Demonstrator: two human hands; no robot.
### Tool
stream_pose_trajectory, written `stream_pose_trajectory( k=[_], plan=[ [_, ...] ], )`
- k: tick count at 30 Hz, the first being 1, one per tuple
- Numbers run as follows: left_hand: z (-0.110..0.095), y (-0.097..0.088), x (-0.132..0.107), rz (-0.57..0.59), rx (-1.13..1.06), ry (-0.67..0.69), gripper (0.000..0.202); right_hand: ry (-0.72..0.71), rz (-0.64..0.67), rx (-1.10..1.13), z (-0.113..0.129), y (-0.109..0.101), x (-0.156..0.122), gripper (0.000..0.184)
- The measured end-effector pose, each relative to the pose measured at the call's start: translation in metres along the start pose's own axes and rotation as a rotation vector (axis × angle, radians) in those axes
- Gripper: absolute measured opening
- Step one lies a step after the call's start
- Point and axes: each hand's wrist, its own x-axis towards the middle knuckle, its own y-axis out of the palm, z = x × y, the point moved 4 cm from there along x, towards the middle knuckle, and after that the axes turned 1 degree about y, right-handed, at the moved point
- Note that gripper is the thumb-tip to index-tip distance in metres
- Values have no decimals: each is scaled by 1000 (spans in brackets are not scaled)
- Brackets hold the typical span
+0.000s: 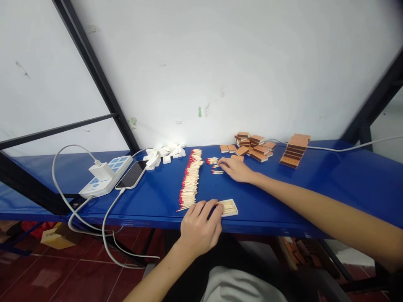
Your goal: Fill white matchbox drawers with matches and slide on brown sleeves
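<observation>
My left hand (201,224) is closed at the left end of a white matchbox tray (233,213) near the table's front edge. Its fingers hide that end, and matches (228,206) lie inside the tray. Farther back, my right hand (236,169) has its fingertips pinched at a few loose red-tipped matches (215,166), partly covering them. A small bunch of matches (212,160) lies just behind, and two or so single matches (218,172) in front. Left of both hands runs a long row of stacked matches (190,180), red heads mostly to the left.
White empty-looking trays (166,153) are heaped at the back. Brown matchbox sleeves and boxes (255,147) are piled behind my right hand, with a leaning stack (295,151) farther right. A phone (131,175) and power strip (108,178) with cables lie left on the blue table (267,207).
</observation>
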Motion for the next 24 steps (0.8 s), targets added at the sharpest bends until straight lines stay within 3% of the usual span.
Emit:
stream_pose_trajectory(
  k=[9, 24],
  plan=[
    [0, 0, -1, 0, 3, -2, 30, -59, -2, 5, 2, 0, 0, 30],
    [-1, -3, 0, 26, 4, 0, 30, 4, -14, 96, -4, 3, 2, 23]
  ],
)
